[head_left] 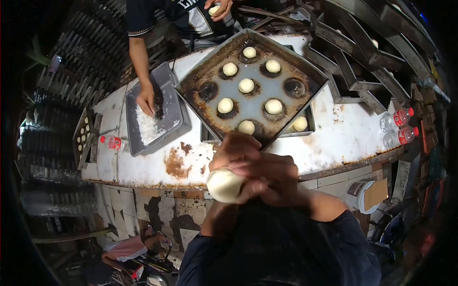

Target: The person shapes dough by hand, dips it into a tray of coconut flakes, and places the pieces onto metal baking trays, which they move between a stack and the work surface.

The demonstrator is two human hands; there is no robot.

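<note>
I am noting dough ball held up before near edge of table. Left hand and right hand are both grasping it. I am judging it soft, light, easily dented; broad cupped hold suiting better than pinching. Beyond, baking tray is bearing seven more balls.

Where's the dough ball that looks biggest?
In the head view, the ball is slightly left of centre, in the person's hands, between the tray and their dark shirt.

The blurred right hand partly hides the dough ball and left hand.
</note>
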